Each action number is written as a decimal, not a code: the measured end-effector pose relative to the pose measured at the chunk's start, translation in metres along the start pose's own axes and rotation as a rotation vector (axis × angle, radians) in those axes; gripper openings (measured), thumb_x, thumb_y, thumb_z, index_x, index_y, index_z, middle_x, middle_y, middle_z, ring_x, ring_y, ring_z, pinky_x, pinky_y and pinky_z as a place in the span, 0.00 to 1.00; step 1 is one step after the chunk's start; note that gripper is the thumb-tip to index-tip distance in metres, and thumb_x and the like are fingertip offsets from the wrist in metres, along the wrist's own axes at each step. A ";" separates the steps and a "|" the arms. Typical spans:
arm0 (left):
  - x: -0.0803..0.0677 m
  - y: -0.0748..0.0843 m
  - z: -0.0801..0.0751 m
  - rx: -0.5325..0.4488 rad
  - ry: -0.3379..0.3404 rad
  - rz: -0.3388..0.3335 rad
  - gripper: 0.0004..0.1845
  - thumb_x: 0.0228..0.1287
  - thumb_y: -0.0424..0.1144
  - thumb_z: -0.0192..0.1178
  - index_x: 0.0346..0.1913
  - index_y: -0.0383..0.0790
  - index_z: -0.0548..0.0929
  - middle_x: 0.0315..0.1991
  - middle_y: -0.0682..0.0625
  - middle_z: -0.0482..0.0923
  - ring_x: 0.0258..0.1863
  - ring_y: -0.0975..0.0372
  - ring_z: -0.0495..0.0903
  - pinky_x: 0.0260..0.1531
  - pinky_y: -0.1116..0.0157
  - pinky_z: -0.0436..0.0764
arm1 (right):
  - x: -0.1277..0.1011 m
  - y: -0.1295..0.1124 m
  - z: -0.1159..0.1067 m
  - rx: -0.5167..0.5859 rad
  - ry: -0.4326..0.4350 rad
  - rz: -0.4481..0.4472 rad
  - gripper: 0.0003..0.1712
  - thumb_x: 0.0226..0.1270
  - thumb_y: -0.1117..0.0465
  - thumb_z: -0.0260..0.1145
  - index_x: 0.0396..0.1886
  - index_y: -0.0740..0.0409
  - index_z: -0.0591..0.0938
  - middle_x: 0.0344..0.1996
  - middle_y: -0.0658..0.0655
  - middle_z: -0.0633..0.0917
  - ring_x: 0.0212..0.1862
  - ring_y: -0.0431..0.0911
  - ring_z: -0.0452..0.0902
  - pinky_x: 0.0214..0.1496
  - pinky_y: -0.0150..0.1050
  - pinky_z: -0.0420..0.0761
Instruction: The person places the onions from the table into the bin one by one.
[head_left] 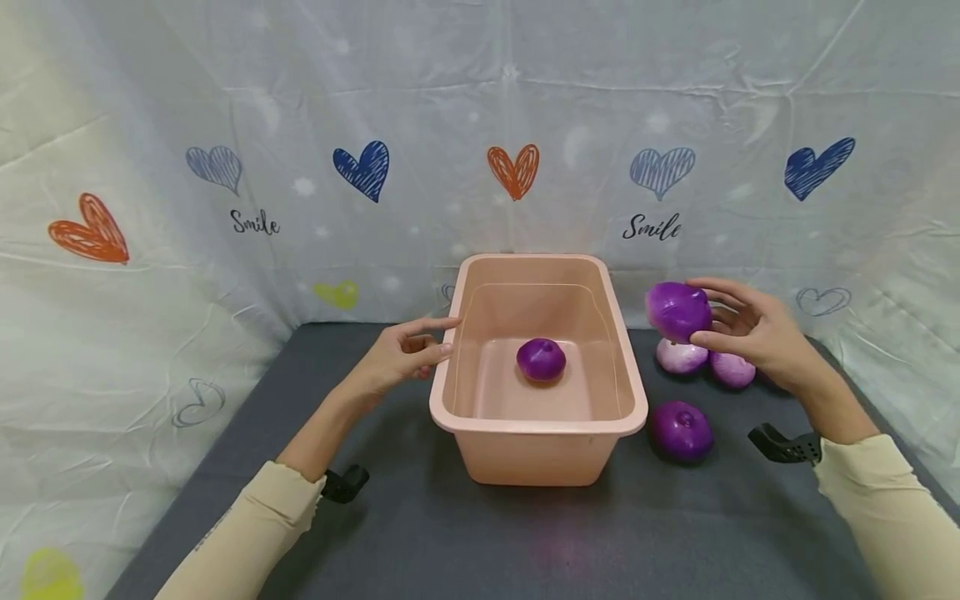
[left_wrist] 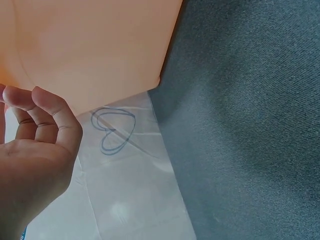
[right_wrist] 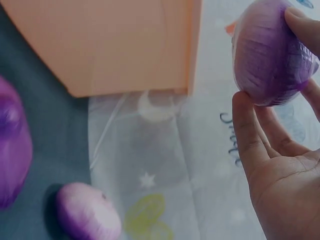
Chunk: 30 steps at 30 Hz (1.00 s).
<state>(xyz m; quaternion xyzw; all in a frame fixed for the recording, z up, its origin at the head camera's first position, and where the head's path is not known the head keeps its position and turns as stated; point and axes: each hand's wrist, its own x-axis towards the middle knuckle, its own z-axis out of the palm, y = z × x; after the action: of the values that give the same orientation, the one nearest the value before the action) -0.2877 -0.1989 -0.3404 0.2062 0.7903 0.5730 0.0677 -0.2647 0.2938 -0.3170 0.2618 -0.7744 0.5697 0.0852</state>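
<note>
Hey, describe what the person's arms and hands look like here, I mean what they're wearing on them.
Both arms wear long, cream-coloured sleeves, the left sleeve and right sleeve, each ending in a slightly ruffled cuff at the wrist. A small black camera mount juts out beside each cuff, the left mount and the right mount. The left hand and right hand are bare: no gloves, rings or watch visible.

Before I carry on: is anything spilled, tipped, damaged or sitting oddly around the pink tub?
Nothing stands out. The pink plastic tub stands upright on the grey mat with one purple onion inside. The right hand holds another purple onion; three more lie beside the tub, none visibly damaged.
</note>
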 end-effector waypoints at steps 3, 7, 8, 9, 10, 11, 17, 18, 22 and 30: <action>0.001 0.000 -0.002 0.004 -0.004 -0.006 0.26 0.72 0.44 0.66 0.71 0.50 0.77 0.37 0.40 0.80 0.29 0.56 0.71 0.40 0.53 0.77 | 0.006 -0.004 0.006 -0.027 0.000 0.011 0.38 0.62 0.78 0.71 0.72 0.59 0.73 0.64 0.56 0.75 0.60 0.46 0.75 0.56 0.31 0.76; 0.001 0.002 -0.003 0.003 -0.008 -0.015 0.27 0.71 0.45 0.66 0.71 0.51 0.78 0.35 0.39 0.78 0.28 0.56 0.71 0.41 0.50 0.77 | 0.016 -0.007 0.013 -0.014 -0.013 -0.006 0.39 0.61 0.77 0.72 0.72 0.58 0.74 0.63 0.57 0.76 0.60 0.47 0.76 0.56 0.32 0.77; 0.000 0.002 -0.003 0.005 -0.008 -0.016 0.27 0.71 0.45 0.66 0.71 0.51 0.77 0.35 0.39 0.78 0.28 0.56 0.71 0.42 0.50 0.78 | 0.018 -0.008 0.015 0.002 -0.025 -0.019 0.39 0.61 0.78 0.72 0.72 0.59 0.74 0.63 0.58 0.76 0.60 0.48 0.76 0.56 0.33 0.77; 0.000 0.002 -0.003 0.005 -0.009 -0.017 0.27 0.71 0.45 0.66 0.71 0.51 0.77 0.35 0.39 0.78 0.28 0.56 0.71 0.42 0.50 0.78 | 0.021 -0.008 0.017 0.019 -0.037 -0.031 0.39 0.60 0.79 0.72 0.72 0.59 0.74 0.63 0.59 0.76 0.59 0.50 0.77 0.56 0.35 0.77; 0.000 0.003 -0.002 0.005 -0.009 -0.018 0.27 0.71 0.45 0.66 0.71 0.51 0.77 0.35 0.38 0.78 0.28 0.56 0.71 0.42 0.50 0.78 | 0.023 -0.009 0.019 0.041 -0.051 -0.042 0.39 0.60 0.79 0.72 0.71 0.60 0.74 0.63 0.59 0.77 0.59 0.51 0.77 0.56 0.36 0.78; -0.001 0.003 -0.002 0.006 -0.009 -0.018 0.27 0.71 0.45 0.66 0.71 0.51 0.77 0.36 0.38 0.78 0.28 0.56 0.72 0.42 0.51 0.78 | 0.026 -0.010 0.021 0.058 -0.065 -0.053 0.39 0.60 0.80 0.71 0.71 0.61 0.74 0.63 0.60 0.77 0.59 0.51 0.77 0.56 0.36 0.78; -0.001 0.003 0.000 0.005 -0.006 -0.016 0.27 0.72 0.45 0.66 0.71 0.51 0.77 0.38 0.40 0.81 0.32 0.55 0.74 0.41 0.55 0.79 | 0.036 -0.015 0.033 0.091 -0.123 -0.072 0.40 0.60 0.79 0.72 0.72 0.60 0.73 0.63 0.61 0.77 0.59 0.53 0.78 0.56 0.40 0.79; -0.002 0.003 0.000 0.003 -0.005 -0.017 0.27 0.72 0.44 0.66 0.71 0.51 0.77 0.39 0.41 0.81 0.32 0.55 0.75 0.41 0.54 0.80 | 0.037 -0.016 0.035 0.082 -0.126 -0.072 0.40 0.60 0.79 0.72 0.72 0.59 0.73 0.64 0.61 0.77 0.59 0.53 0.78 0.56 0.40 0.79; -0.002 0.002 0.001 -0.003 -0.001 -0.021 0.27 0.72 0.45 0.66 0.72 0.52 0.76 0.39 0.41 0.81 0.31 0.56 0.73 0.41 0.54 0.79 | 0.041 -0.018 0.042 0.066 -0.141 -0.074 0.40 0.59 0.77 0.73 0.72 0.58 0.74 0.64 0.60 0.77 0.59 0.53 0.78 0.56 0.41 0.78; -0.004 0.001 0.001 0.005 -0.003 -0.010 0.28 0.72 0.46 0.66 0.72 0.53 0.76 0.43 0.41 0.83 0.29 0.56 0.71 0.41 0.52 0.77 | 0.045 -0.020 0.052 0.087 -0.174 -0.067 0.41 0.59 0.76 0.74 0.73 0.59 0.72 0.67 0.62 0.75 0.62 0.53 0.76 0.58 0.42 0.77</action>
<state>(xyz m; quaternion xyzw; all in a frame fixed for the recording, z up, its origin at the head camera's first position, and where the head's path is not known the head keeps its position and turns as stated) -0.2835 -0.1997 -0.3402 0.2032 0.7926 0.5704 0.0715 -0.2840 0.2275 -0.2982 0.3393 -0.7442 0.5748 0.0253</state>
